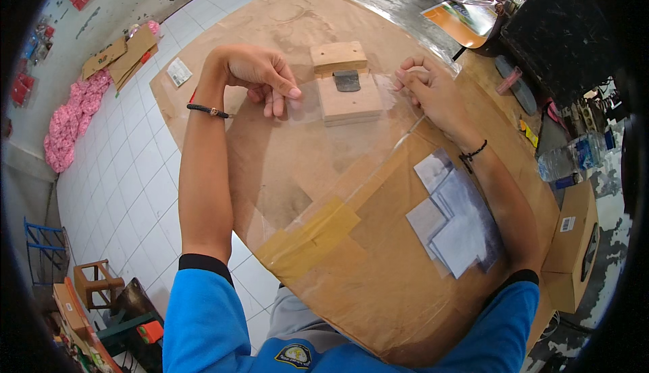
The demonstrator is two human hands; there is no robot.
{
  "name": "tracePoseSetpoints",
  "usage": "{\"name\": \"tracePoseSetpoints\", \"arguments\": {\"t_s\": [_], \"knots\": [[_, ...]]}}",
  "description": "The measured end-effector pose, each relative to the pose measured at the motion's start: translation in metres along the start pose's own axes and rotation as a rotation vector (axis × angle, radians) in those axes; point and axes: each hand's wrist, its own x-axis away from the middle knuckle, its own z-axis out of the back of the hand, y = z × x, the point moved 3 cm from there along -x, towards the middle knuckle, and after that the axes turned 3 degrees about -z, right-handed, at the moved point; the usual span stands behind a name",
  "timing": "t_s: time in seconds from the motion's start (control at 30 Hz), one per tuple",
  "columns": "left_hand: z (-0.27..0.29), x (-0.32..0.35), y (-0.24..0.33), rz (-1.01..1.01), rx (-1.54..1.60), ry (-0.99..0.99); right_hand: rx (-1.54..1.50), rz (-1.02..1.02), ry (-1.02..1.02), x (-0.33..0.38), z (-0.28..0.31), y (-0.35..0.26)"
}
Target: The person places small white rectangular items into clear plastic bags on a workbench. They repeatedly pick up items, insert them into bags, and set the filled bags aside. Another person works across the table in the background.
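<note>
In front of me on the table lies a light wooden block jig (351, 101), with a raised wooden bar at its far end and a dark flat tab (347, 81) on its top. A thin, clear plastic piece (307, 108) shows at the jig's left side, and see-through film seems to reach its right side too. My left hand (262, 81) is closed in a pinch on the clear plastic, left of the jig. Right of the jig, my right hand (427, 90) also pinches, seemingly at the film's other edge; the clear material makes its outline hard to follow.
A spread of thin bluish-white plastic pieces (456, 217) lies near my right forearm. Yellowish tape (314, 238) runs along the table's near left edge. At the right stand a water bottle (571, 156) and a cardboard box (571, 248). A small white label (180, 72) lies at far left.
</note>
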Motion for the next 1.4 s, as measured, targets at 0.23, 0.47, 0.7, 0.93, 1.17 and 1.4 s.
{"name": "tracePoseSetpoints", "arguments": {"t_s": [0.23, 0.47, 0.7, 0.93, 1.17, 1.4], "knots": [[0.001, -0.002, -0.003, -0.009, 0.030, 0.000, -0.053, 0.031, 0.062, -0.001, -0.001, 0.001], [0.002, -0.003, -0.003, -0.008, 0.027, 0.014, 0.010, 0.002, 0.095, -0.003, 0.002, -0.001], [0.001, -0.003, -0.002, 0.000, 0.023, -0.015, -0.006, 0.034, 0.044, -0.002, 0.003, 0.003], [0.003, 0.000, -0.004, -0.033, 0.043, 0.000, 0.032, 0.005, 0.059, 0.002, -0.001, -0.005], [0.008, 0.017, 0.001, -0.065, -0.025, 0.223, 0.001, -0.040, 0.011, 0.011, 0.025, 0.005], [0.020, 0.019, -0.005, -0.278, 0.039, 0.183, 0.580, 0.174, 0.002, 0.136, 0.066, -0.018]]}}
